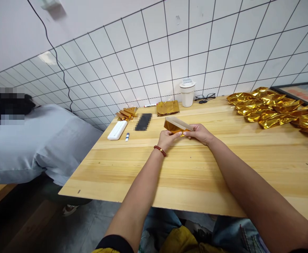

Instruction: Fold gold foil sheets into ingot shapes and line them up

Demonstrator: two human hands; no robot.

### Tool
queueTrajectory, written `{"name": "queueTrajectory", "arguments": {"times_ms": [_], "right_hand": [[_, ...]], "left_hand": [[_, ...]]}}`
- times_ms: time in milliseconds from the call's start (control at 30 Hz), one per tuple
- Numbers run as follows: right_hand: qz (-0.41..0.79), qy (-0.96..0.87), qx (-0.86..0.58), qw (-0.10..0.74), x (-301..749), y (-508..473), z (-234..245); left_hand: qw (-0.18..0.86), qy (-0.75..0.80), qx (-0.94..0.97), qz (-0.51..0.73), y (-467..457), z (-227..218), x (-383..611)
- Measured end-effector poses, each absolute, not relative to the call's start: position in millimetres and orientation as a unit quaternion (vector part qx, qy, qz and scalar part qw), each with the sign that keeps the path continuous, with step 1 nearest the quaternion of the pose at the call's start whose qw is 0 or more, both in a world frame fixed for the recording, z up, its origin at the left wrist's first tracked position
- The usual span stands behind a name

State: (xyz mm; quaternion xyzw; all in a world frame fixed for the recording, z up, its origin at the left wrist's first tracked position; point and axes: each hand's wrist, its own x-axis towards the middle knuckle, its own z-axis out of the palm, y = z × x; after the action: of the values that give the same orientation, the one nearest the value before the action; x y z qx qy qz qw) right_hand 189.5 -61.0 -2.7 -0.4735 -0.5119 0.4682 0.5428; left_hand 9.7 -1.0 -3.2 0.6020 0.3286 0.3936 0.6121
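A folded piece of gold foil paper (176,125) is held in front of me, just above the wooden table (132,168). Its outer side is shiny gold and a duller, brownish face shows on top. My left hand (167,138), with a red bead bracelet (160,150) at the wrist, pinches its near edge. Closed on its right end is my right hand (200,133), the thumb near the left thumb. Both hands' lower fingers are partly hidden.
Folded gold pieces (264,107) lie in rows at right. Toward the wall are a gold paper stack (167,108), a white cup (187,93), glasses (205,97) and more gold strips (127,113). A white power bank (117,130) and small tube (127,137) lie left. A person (38,140) sits beyond.
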Motion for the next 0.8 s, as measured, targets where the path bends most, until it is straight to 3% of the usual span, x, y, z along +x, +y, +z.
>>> {"name": "queueTrajectory", "arguments": {"times_ms": [267,800], "right_hand": [[0.481,-0.494,-0.476,0.546,188.4,-61.8,-1.2],[0.467,-0.495,-0.479,0.554,190.7,-57.4,-8.3]], "left_hand": [[0.616,0.367,0.504,0.481,-3.2,8.9,10.6],[0.613,0.320,0.593,0.412,-4.5,-0.9,10.2]]}}
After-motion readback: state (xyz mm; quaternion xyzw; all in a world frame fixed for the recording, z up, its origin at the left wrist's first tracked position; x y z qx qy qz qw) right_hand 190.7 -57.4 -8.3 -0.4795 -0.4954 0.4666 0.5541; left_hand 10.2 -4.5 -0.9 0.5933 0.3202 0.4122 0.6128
